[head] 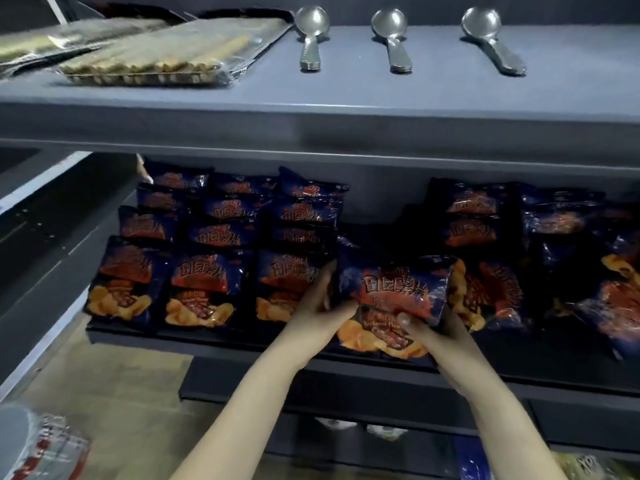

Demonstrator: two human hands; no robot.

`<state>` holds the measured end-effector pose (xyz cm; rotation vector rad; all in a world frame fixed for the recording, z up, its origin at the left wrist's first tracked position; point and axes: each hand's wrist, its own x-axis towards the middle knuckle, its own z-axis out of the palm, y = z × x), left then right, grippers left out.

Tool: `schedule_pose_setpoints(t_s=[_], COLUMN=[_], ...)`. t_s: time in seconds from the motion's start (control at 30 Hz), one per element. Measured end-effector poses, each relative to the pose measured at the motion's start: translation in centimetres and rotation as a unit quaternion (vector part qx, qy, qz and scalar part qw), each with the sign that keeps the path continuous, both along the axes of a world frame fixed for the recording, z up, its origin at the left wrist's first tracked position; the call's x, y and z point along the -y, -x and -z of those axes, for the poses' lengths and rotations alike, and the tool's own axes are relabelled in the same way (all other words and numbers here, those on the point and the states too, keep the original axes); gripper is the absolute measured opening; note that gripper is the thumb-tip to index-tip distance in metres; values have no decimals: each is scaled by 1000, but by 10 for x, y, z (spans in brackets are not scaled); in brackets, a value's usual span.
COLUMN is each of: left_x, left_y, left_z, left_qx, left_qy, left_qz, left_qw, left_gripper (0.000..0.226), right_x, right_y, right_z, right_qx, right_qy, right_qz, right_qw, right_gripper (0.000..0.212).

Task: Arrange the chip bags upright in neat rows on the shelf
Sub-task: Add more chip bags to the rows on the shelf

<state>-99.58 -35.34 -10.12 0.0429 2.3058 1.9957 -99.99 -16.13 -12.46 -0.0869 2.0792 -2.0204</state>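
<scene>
— Nearest?
— Left hand [320, 306] and right hand [438, 336], both gripping one chip bag [394, 292], fingers [403, 320] curled round its lower sides. Held upright at the front edge of the shelf [540, 355].
— Beside it?
— Left: three rows of bags [204, 271], upright, running front to back. Right: jumbled bags [491, 292], tilted or lying flat.
— Farther up?
— Upper shelf [346, 84]: three stacks of metal spoons [391, 39], set apart; clear packs of wafer sticks [156, 57] lying flat at the left.
</scene>
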Motion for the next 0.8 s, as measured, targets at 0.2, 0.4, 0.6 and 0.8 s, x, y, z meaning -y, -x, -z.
schedule_pose_setpoints(t_s=[0.2, 0.4, 0.6, 0.8], left_x=[-21, -43, -49, -48], left_y=[19, 14, 19, 25], left_z=[2, 46, 87, 98], left_qx=[-61, -121, -151, -204], left_qy=[3, 211, 447, 508], left_qz=[52, 80, 173, 170], left_qw=[997, 967, 865, 820], left_gripper=[63, 74, 61, 44], right_x=[-15, -17, 24, 58], right_y=[26, 77, 136, 166], right_z=[-16, -35, -26, -4], right_qx=[-61, -138, -114, -40], right_qy=[43, -116, -247, -223], right_qz=[158, 293, 264, 300], right_qw=[985, 939, 925, 927], right_gripper=[43, 33, 58, 42])
